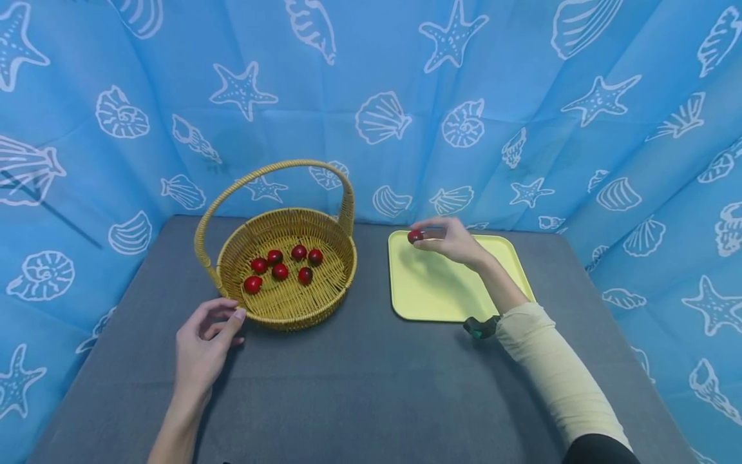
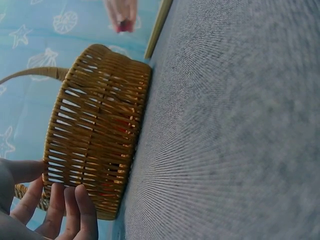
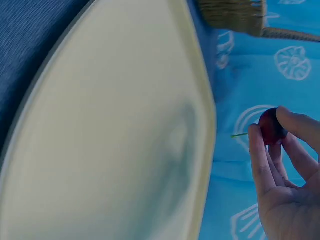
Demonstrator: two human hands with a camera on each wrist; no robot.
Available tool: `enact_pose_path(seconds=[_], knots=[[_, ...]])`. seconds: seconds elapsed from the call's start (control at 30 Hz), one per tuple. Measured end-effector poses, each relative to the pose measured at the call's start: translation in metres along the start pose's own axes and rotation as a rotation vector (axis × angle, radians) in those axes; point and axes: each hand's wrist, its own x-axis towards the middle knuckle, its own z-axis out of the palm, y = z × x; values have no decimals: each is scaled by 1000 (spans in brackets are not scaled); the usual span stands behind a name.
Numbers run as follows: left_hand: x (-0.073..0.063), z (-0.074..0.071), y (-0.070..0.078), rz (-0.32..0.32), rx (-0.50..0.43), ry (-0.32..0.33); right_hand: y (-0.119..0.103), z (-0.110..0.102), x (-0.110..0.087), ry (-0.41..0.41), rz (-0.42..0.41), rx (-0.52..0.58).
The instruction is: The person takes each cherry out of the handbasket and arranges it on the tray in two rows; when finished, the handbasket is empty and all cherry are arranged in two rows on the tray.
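Note:
A round wicker basket [image 1: 290,316] with a tall arched handle stands on the left, with several dark red cherries [image 1: 280,271] on its bottom. My left hand [image 1: 205,341] pinches the basket's near-left rim between thumb and index finger; in the left wrist view the other fingers lie along the woven side. Above the far left part of a yellow tray [image 1: 429,290], my right hand [image 1: 449,241] holds one cherry [image 3: 272,127] between thumb and fingertips. That cherry has a short green stem, seen in the right wrist view.
Grey cloth [image 1: 371,386] covers the table. A blue curtain [image 1: 371,77] printed with shells and starfish hangs behind and along the sides. A dark band [image 1: 481,327] sits at the right wrist, below a pale sleeve [image 1: 556,367].

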Motion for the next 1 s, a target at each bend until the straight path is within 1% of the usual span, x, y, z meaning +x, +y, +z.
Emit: enact_pose_path(seconds=[0.17,0.27,0.33,0.57,0.67,0.8,1.0], knots=[[1,0,0,-3,4,-1,16,4,10,-23,11,-6],[1,1,-1,-1,8,3,21,8,15,-34,9,6],[1,1,0,2,16,8,23,10,18,-45,-2,-13],[1,1,-1,-2,36,6,29,17,25,-72,-41,-169],[0,1,-1,-5,35,3,30,19,26,-74,-43,-188],[0,1,-1,6,25,0,31,22,26,-72,-46,-201],[0,1,-1,0,40,8,29,22,26,-85,-51,-214]])
